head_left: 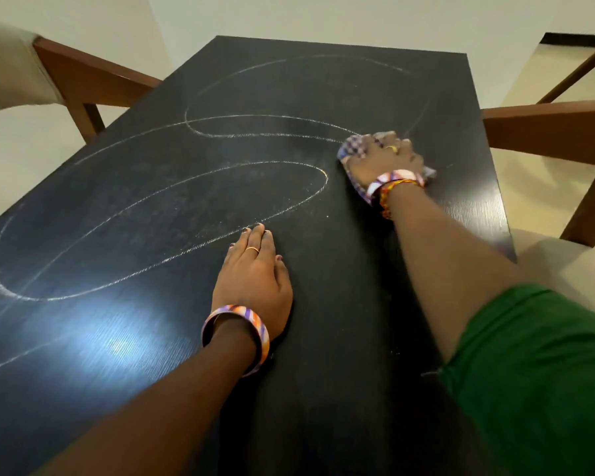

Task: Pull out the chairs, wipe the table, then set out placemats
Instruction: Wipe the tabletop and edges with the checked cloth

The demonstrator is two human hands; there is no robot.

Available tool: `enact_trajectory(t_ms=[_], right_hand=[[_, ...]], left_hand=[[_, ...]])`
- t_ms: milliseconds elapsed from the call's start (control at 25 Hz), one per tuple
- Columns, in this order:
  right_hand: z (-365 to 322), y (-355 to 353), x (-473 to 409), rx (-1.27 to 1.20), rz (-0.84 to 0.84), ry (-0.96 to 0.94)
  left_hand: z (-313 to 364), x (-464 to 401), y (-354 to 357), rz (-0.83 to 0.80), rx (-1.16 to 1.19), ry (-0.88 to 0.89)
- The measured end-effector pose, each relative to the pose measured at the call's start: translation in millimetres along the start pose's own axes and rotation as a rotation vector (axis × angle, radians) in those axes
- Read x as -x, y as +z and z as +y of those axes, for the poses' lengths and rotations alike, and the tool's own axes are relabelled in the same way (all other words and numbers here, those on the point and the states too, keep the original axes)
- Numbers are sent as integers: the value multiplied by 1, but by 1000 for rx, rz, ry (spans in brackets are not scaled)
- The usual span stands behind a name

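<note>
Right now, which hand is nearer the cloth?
Right. The right hand presses flat on the cloth, on the table's right side. The left hand lies flat on bare tabletop, nearer the person, apart from the cloth.

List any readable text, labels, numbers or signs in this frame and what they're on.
None: no words, labels, brands or numbers show anywhere.
The white looping streaks on the black table are curves, not letters.
The checked cloth under the right hand and the bangle on the left wrist carry patterns only.
</note>
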State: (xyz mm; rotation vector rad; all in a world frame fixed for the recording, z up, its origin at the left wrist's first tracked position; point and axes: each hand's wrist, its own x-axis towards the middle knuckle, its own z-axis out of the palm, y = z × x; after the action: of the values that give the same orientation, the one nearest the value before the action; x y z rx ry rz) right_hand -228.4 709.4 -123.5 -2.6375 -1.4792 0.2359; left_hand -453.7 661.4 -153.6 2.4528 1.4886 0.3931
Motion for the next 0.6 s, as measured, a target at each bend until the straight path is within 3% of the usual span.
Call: enact_trajectory(t_ms=[120,200,280,440,520,600], right_hand=[[-52,23,38,-56,78,-261],[-44,36,74,-25,59,-359],[-2,31,80,-35,72,-258],[59,-1,47,-62,61,238],[27,4,34,-26,106,203],[-30,17,39,-30,86,19]], left_hand=[[0,0,-1,-16,11,-3],[0,0,-1,-30,6,-7],[-2,1,-1,-29,-2,-15],[-1,-1,4,-32,3,5],[-2,-1,4,-44,3,10],[-4,-1,0,-70,10,12]])
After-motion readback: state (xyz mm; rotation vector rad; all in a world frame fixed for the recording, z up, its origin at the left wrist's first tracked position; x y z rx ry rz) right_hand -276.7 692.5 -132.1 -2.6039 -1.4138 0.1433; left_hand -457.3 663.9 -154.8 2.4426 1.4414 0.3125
